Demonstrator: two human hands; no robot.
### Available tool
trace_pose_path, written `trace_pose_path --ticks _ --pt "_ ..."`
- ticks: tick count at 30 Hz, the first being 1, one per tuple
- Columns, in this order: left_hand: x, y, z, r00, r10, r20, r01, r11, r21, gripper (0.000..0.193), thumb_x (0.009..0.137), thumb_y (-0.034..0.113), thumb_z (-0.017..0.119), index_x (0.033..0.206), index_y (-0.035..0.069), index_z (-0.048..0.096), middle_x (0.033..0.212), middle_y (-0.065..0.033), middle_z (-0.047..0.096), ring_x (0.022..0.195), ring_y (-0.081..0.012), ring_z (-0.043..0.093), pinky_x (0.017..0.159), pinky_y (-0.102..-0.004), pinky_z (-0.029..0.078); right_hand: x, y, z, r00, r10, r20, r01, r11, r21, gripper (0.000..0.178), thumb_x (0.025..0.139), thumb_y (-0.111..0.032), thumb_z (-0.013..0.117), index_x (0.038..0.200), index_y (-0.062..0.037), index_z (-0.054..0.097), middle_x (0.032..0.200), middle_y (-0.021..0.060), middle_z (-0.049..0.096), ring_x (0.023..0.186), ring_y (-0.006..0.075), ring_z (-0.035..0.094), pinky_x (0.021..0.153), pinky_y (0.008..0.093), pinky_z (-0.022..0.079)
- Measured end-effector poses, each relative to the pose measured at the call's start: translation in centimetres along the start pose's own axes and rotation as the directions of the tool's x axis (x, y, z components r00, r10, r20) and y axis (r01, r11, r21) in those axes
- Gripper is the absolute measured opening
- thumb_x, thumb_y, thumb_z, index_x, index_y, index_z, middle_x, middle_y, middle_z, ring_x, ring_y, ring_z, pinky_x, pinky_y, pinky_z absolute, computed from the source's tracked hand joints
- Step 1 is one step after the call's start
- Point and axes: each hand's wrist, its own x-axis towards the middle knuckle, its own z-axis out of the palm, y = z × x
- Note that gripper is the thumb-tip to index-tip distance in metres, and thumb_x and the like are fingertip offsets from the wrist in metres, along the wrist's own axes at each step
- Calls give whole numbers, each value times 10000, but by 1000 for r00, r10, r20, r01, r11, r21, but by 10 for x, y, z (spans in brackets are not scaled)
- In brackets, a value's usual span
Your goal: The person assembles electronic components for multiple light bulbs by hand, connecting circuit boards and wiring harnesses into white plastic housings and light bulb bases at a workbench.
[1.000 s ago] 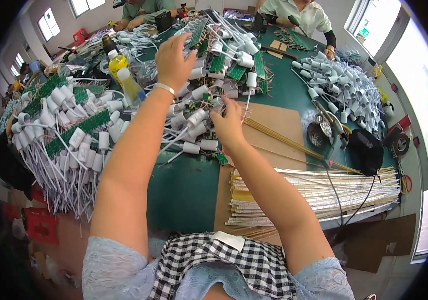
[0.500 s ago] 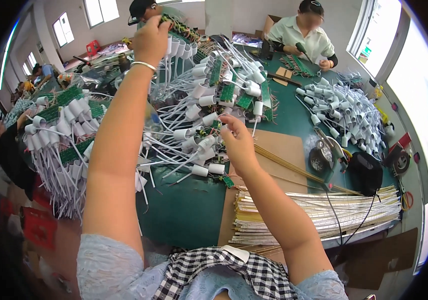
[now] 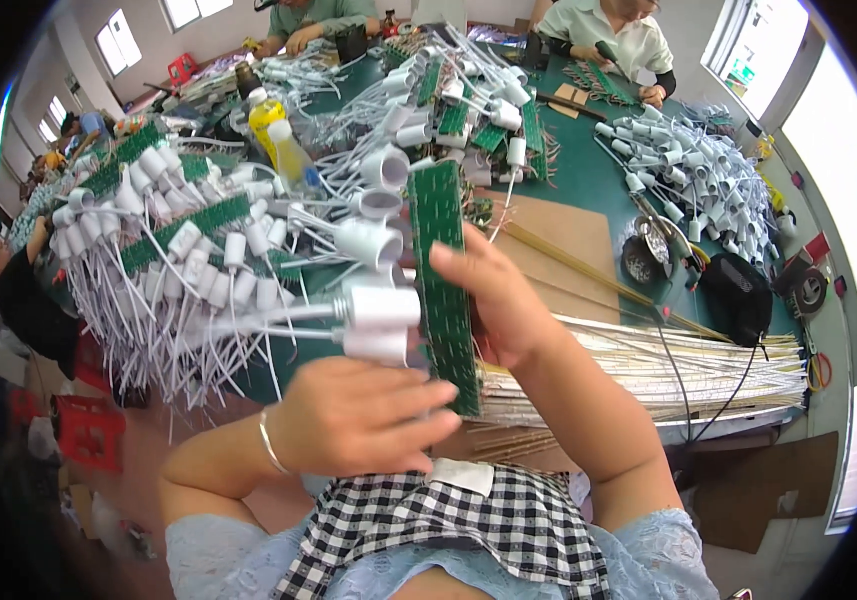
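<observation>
In front of me an upright strip of green circuit board [image 3: 438, 270] is gripped at its right edge by my right hand [image 3: 498, 300], thumb on its face, other fingers behind. White hollow plastic cylinders [image 3: 380, 306] on white cables stick out from its left side, slightly smeared by motion. My left hand [image 3: 368, 415], with a bracelet at the wrist, is just below those cylinders. Its fingers stretch out flat toward the board's lower end; whether they touch it I cannot tell.
Left lies a heap of similar boards and cylinders [image 3: 188, 240]; another pile [image 3: 698, 185] is at right. Thin strips [image 3: 648, 375] lie near cardboard [image 3: 568, 250]. A yellow bottle [image 3: 266, 125] stands behind. Two people [image 3: 613, 40] work across the green table [image 3: 578, 165].
My left hand has come down from the far pile to near my body. The circuit board strip is now upright in my right hand, which was pinching near the pile's edge.
</observation>
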Motion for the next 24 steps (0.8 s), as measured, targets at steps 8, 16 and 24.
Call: trace_pose_path --ticks 8,16,24 --pt "6 -44 -3 921 -349 -171 352 936 -18 512 687 289 741 1130 107 560 1190 -79 558 1124 -294 479 949 -385 335 -55 46 -6 982 -126 138 186 603 -776 574 812 -158 682 1301 -45 405 1093 69 532 915 149 544 783 260 446" --pt "-16 -35 25 984 -68 -164 -9 905 -425 349 619 154 781 882 146 552 1006 -52 553 962 -295 530 836 -428 419 -83 9 -31 956 -157 247 292 496 -818 415 825 -241 634 1170 -35 528 1223 148 501 1103 260 504 862 347 434" --pt "-27 -22 28 894 88 -440 -116 993 -35 323 592 121 741 845 219 565 1059 -30 460 963 -241 442 810 -420 417 -70 24 -3 772 -115 625 562 582 -587 453 757 -5 530 1210 -15 506 1203 166 509 1117 311 490 954 412 389"
